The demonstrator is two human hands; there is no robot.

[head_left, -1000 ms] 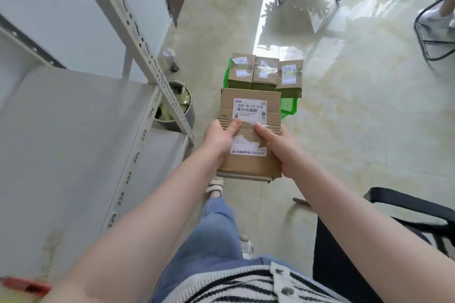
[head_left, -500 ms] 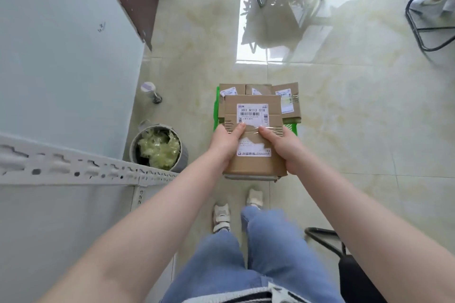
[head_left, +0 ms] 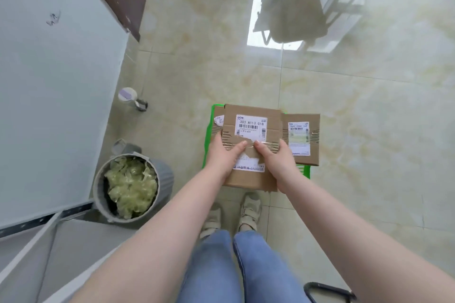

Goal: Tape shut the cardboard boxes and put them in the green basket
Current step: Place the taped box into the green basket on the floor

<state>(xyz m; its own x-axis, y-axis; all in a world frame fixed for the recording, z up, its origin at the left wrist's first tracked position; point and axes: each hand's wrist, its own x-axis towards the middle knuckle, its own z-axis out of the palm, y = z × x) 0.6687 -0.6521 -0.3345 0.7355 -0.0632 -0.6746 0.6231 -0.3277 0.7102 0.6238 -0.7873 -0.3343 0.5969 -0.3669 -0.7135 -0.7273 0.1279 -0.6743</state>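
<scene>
We see pale floor tiles point(head_left: 369, 130) filling most of the view, with a grey bin point(head_left: 130, 187) of crumpled plastic at 9 o'clock from the hands. The green basket point(head_left: 209, 135) sits on the floor at centre, already holding taped boxes point(head_left: 304, 140). Above it, a cardboard box point(head_left: 251, 150) with a white label is held between both hands: our left hand point(head_left: 225, 157) grips its 9 o'clock edge, our right hand point(head_left: 277, 157) its 3 o'clock edge, thumbs pressed on the tape.
</scene>
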